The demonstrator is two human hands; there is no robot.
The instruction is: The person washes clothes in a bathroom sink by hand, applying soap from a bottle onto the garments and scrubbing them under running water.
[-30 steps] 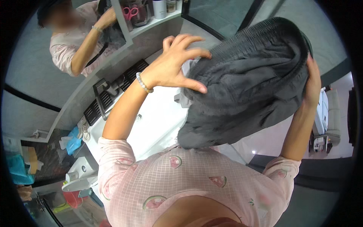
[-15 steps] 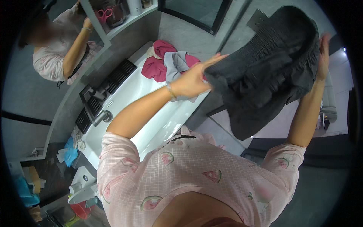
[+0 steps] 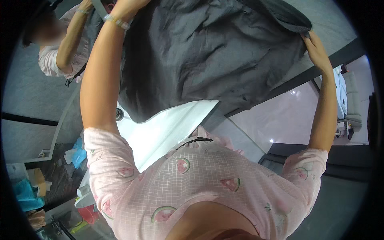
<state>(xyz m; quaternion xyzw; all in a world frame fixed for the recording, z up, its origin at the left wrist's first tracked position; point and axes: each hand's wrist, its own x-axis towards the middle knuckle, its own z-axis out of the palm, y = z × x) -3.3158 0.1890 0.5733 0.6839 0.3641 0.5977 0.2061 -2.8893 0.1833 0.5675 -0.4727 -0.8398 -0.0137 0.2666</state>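
The dark-grey cloth garment (image 3: 208,56) seems light, limp, best held by its edge (image 3: 298,27). The right hand (image 3: 319,51) pinches it upper right; the left hand (image 3: 130,7) is cropped, grip unseen.

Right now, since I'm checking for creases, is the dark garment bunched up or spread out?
Spread out, though wrinkled: the dark garment shows as a broad sheet between the hands, partly hiding the white basin.

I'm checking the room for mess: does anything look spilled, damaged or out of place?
Nothing stands out. The dark garment, raised between the left hand and right hand, is creased but shows no tear; the white sink shows no spill where visible.
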